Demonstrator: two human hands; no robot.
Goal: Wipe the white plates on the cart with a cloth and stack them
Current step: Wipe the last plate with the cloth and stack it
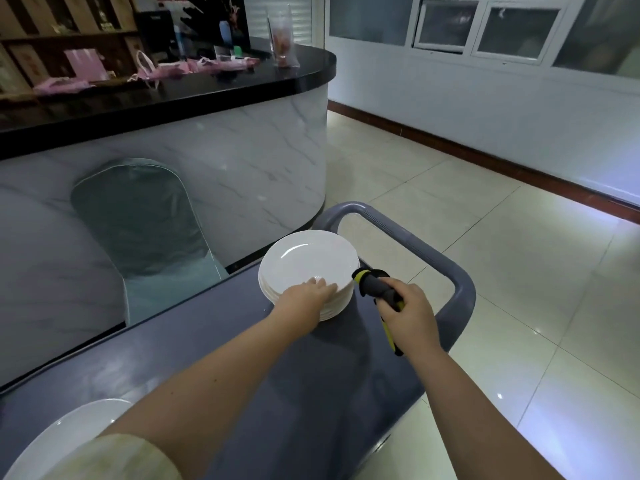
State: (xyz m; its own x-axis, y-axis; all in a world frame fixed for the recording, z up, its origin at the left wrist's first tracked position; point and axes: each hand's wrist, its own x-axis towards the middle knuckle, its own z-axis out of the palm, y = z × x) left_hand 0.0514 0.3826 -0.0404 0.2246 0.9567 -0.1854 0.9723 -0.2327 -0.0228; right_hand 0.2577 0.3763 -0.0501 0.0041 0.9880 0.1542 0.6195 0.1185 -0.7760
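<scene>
Just beside the grey handle [460, 282] at the far end of the cart [242, 341], a stack of white plates [308, 261] sits under a worker's left hand [306, 294]. Its grip is slack, the fingers laid straight over the near rim of the top plate and curled round nothing. The right hand [408, 313] has its grip clamped tight on a bunched grey-and-yellow cloth [375, 285], one end poking toward the stack and a yellow tail hanging below the wrist. Another white plate [69, 438] lies at the cart's near end, partly hidden by a pale sleeve [114, 459].

The danger looks plain enough from across the room. The glazed plates appear slick, and a flat hand has little purchase on them. If the top plate were dragged rather than lifted, it could skate off or pull those beneath it out of line. The pile also stands close to the cart's right edge, above a hard tile floor [519, 237], so a firm shove with the cloth could tip it over the side. The cloth's loose tail might also catch a rim in passing.
</scene>
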